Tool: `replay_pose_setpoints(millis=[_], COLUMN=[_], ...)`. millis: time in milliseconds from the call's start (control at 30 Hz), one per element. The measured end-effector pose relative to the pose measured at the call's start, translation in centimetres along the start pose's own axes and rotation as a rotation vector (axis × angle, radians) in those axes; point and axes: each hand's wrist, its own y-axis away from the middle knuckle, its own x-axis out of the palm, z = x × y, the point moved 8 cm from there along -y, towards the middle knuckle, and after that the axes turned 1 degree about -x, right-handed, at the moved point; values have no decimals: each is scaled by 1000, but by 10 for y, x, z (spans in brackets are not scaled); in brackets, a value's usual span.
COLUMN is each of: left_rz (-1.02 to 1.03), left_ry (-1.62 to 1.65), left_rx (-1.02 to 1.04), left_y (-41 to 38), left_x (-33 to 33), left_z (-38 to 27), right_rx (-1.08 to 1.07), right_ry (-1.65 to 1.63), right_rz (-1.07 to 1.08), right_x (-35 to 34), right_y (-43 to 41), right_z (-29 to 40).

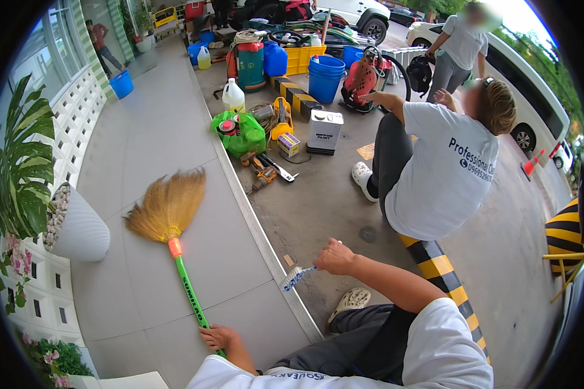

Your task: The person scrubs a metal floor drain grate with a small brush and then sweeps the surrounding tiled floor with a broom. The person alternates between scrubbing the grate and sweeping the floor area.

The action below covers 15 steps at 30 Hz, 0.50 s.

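Note:
My left hand (219, 337) is closed around the green handle of a soft-fibre broom (170, 209), whose fan of bristles points away over the grey tiles. In my right hand (337, 256) is a small scrub brush (297, 278) with a blue-and-white patterned body and pale bristles. The brush head is over or on the ribbed metal strip (258, 238) at the tile edge; contact cannot be told. Beyond the strip lie an orange-and-black cordless drill (262, 171) and a green plastic bag (241, 135) with cans in it.
A co-worker (443, 160) sits at the right on a black-and-yellow kerb (435, 262); another person (460, 48) stands behind. A white planter (80, 228) is at the left. Ahead are a paint can (325, 131), stacked blue buckets (325, 80) and a yellow crate (299, 59).

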Motion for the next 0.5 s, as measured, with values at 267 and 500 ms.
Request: replay_pose_setpoints(millis=[267,500], left_rz=[121,92], left_ry=[72,54], left_rx=[165,170], left_y=[-6,-19], left_x=[-11,2], left_z=[-59,-85], right_rx=[402,314], right_ry=[-172,-466], right_rz=[0,190], right_x=[-23,64], right_y=[8,-7], right_z=[-14,61])
